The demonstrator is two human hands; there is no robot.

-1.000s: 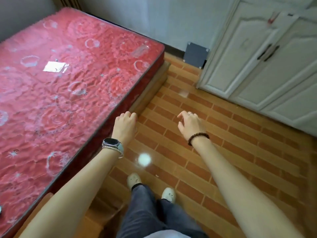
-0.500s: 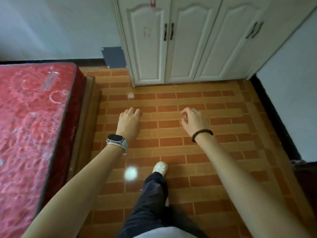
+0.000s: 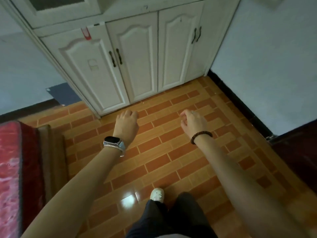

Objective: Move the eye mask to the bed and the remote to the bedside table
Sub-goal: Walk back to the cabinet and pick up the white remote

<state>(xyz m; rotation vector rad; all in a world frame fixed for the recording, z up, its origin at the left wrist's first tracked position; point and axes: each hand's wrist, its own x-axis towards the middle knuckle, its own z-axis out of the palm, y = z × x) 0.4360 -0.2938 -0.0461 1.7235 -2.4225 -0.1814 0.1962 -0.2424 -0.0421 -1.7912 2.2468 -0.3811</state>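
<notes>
our hands are empty in front of the wardrobe: left hand and right hand hang loosely curled, holding nothing. bed sits left of the wardrobe. eye mask and remote not in view, can't place them. we expect the eye mask soft and light, pinch an edge; remote rigid, slick, wrap mid-body.

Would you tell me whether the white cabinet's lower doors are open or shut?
Shut: the cabinet doors sit flush, with no gap showing.
</notes>
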